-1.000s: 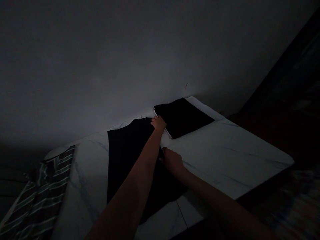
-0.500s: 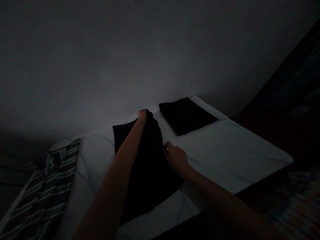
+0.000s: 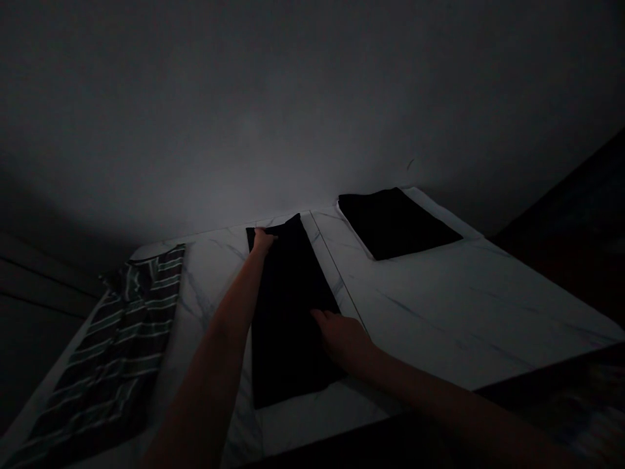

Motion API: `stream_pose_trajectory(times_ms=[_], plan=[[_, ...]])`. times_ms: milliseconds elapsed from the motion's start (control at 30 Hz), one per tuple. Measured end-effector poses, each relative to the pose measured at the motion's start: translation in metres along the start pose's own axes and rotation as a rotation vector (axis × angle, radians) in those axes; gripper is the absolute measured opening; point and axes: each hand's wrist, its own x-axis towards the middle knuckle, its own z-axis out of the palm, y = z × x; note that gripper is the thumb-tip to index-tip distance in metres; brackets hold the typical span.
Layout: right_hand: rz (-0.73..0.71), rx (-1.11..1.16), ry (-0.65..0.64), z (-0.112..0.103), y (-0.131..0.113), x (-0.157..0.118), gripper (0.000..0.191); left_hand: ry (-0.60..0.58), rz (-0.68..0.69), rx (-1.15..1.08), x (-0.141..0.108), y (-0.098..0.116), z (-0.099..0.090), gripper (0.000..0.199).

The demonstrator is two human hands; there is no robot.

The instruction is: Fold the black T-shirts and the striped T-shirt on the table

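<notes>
A black garment [image 3: 293,293] lies as a long, narrow folded panel on the white marble-patterned table; its kind is too dark to tell. My left hand [image 3: 264,240] rests on its far left corner, thumb out to the right and fingers reaching over the edge. On the nearer right part of the panel lies my right hand [image 3: 344,337], its extended fingers pointing left across the cloth. Some of its fingers are lost in shadow.
To the left, a dark striped shirt [image 3: 131,339] is spread along the table [image 3: 420,306]. A folded black cloth [image 3: 398,221] lies at the back right, with white material [image 3: 442,212] beside it. A grey wall [image 3: 234,117] rises behind the table.
The black garment's bunched far end is now flat, and the panel is narrower and straighter. My left hand has let go of the bunch and moved left; my right hand has released the edge.
</notes>
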Motion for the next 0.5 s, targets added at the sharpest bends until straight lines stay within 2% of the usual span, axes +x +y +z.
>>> stream_pose_trajectory(times_ms=[133, 200, 267, 367, 433, 500], plan=[[-0.062, 0.114, 0.015, -0.003, 0.002, -0.004, 0.058, 0.011, 0.094, 0.092, -0.002, 0.011, -0.001, 0.060], [-0.126, 0.223, 0.019, -0.003, 0.005, -0.005, 0.060, -0.012, 0.155, 0.246, -0.006, 0.014, -0.004, 0.057], [-0.186, 0.315, -0.106, -0.005, 0.012, -0.005, 0.064, -0.032, 0.201, 0.460, -0.014, 0.015, -0.006, 0.050], [-0.223, 0.427, -0.412, -0.016, 0.029, 0.003, 0.065, -0.007, 0.263, 0.695, -0.028, 0.014, -0.009, 0.043], [-0.223, 0.441, -0.466, -0.029, 0.042, 0.017, 0.053, 0.021, 0.322, 0.785, -0.036, 0.015, -0.010, 0.042], [-0.214, 0.396, -0.413, -0.043, 0.052, 0.039, 0.039, 0.051, 0.370, 0.839, -0.038, 0.016, -0.010, 0.040]])
